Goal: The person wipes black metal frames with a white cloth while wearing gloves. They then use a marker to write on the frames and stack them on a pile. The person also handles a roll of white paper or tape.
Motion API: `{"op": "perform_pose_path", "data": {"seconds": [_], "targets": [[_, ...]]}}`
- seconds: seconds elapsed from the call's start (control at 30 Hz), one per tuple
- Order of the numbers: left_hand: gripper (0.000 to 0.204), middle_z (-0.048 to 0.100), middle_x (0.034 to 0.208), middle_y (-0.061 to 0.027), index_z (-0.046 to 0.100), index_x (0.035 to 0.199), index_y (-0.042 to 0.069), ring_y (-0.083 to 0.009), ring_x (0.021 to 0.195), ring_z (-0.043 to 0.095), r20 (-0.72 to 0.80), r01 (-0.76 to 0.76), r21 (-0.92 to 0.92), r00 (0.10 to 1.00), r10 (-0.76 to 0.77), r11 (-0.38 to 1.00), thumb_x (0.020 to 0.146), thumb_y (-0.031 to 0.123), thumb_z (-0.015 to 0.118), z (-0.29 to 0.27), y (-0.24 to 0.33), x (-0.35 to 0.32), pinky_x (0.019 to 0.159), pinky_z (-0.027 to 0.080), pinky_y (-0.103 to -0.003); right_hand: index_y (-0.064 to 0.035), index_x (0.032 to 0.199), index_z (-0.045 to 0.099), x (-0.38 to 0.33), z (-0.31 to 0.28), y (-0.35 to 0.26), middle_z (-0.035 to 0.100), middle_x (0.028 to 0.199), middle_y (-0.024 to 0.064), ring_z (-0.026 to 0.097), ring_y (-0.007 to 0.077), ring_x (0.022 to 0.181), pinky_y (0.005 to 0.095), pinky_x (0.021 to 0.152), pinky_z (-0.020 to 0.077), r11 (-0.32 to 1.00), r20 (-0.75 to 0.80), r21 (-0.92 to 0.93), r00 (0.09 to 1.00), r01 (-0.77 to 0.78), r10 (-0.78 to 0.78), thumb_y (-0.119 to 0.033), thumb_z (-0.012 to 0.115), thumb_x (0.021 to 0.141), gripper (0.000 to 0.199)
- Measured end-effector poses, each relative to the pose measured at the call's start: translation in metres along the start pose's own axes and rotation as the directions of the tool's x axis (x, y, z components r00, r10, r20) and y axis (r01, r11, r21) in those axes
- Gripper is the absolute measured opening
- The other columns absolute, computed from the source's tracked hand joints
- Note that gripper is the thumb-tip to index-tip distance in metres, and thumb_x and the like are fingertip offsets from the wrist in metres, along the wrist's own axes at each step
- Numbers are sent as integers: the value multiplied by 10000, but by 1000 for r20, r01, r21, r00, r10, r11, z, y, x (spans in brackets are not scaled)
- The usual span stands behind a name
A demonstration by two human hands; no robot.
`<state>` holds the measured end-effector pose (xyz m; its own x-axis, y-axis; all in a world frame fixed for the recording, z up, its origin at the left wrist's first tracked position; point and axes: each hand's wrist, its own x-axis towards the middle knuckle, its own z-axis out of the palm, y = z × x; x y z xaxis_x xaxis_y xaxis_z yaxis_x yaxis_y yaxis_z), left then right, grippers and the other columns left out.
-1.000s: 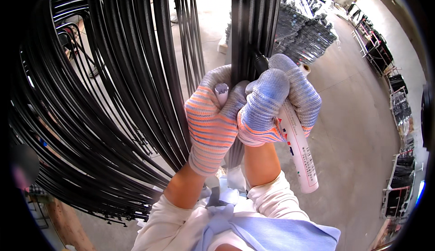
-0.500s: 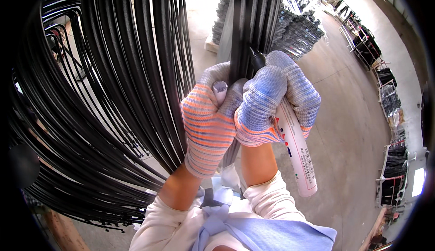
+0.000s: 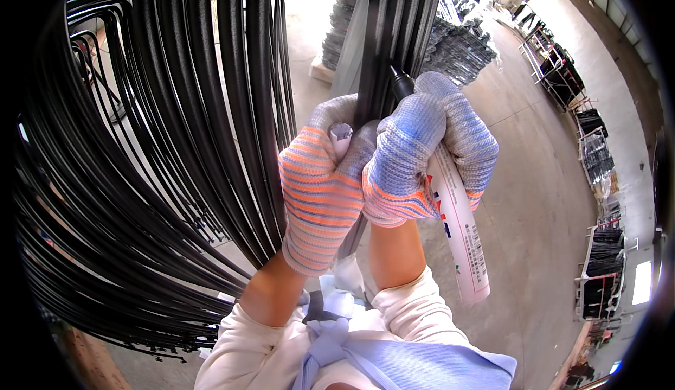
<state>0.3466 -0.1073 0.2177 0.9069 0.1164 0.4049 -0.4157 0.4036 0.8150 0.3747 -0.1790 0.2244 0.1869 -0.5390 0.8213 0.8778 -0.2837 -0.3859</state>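
Note:
Both my hands wear striped knitted gloves and meet in front of a bundle of upright black metal bars [image 3: 397, 21]. My left hand [image 3: 323, 186] is closed around a small white cylinder [image 3: 341, 140], perhaps a cap, whose end sticks out between thumb and fingers. Its fingers also lie against the lower part of the bars. Beside it, touching it, my right hand [image 3: 429, 151] grips a long white tube [image 3: 464, 242] with a black pointed tip [image 3: 401, 80]. That tip slants up and left over the bars; whether it touches them I cannot tell. The printed rear end points down and right.
Many curved black rods or frames [image 3: 190, 130] hang close on my left. Stacked black parts in clear wrap [image 3: 460, 49] stand beyond the bars. Racks with dark parts [image 3: 601, 270] line the wall on the right, across the concrete floor [image 3: 534, 200].
The view has shifted slightly, and the black tip sits a little higher against the bars. Both hands keep their grip and nearly the same place.

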Motion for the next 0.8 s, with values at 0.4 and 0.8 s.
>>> {"op": "perform_pose_path", "data": {"seconds": [0.4, 0.8], "targets": [[237, 596, 879, -103, 495, 1035, -39, -131, 795, 573, 12, 24, 44, 1000, -24, 999, 806, 14, 525, 2, 5, -1, 753, 473, -246, 68, 868, 534, 1, -2, -3, 550, 574, 110, 491, 99, 434, 213, 423, 422, 1000, 8, -2, 1000, -6, 6, -213, 610, 778, 305], [208, 600, 872, -113, 485, 1037, -41, -145, 791, 583, 4, 93, 50, 996, -94, 994, 833, -5, 474, 4, 7, -1, 753, 478, -256, 64, 875, 527, 1, -3, -5, 547, 572, 111, 491, 103, 434, 218, 424, 425, 1000, 10, -7, 1000, -10, 10, -224, 603, 784, 312]]}}
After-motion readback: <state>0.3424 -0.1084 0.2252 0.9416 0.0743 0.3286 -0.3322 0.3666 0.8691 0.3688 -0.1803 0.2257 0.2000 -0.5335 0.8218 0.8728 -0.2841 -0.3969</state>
